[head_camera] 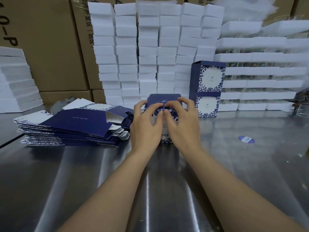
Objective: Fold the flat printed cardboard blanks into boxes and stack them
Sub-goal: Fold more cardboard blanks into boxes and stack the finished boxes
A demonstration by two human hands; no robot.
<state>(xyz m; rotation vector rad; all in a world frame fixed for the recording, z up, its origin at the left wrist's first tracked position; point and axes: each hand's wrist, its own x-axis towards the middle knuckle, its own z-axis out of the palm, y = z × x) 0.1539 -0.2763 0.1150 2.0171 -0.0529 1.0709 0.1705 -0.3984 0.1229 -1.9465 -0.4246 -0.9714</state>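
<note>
Two bare hands hold one box [164, 99], which stands upright at the middle of a brushed steel table [250, 173]. The table's surface is smooth and streaked with reflections. The left hand [147, 126] curls round the box's left side and the right hand [182, 126] round its right side. The fingers lie over the lid and the thumbs meet at the lid's front edge.

The box is squarish printed cardboard. Its matte navy lid is folded down, rounded at the far corners and marked with a small white emblem. The front face shows a blue-and-white leaf pattern and a barcode near the base.

At 9 o'clock from the box lies a splayed pile of flat blanks [70, 128], navy and white, with rounded tabs at its right end, just beside the left hand. At 2 o'clock two finished boxes [208, 77] stand one on the other, near the right hand but apart from it.

At 12 o'clock rise columns of white foam blocks [147, 47], rectangular and soft-edged, with brown cartons [50, 47] at 10 o'clock. A round blue sticker [246, 139] lies on the steel at 4 o'clock. Bare steel extends toward 6 o'clock on either side of the forearms.
</note>
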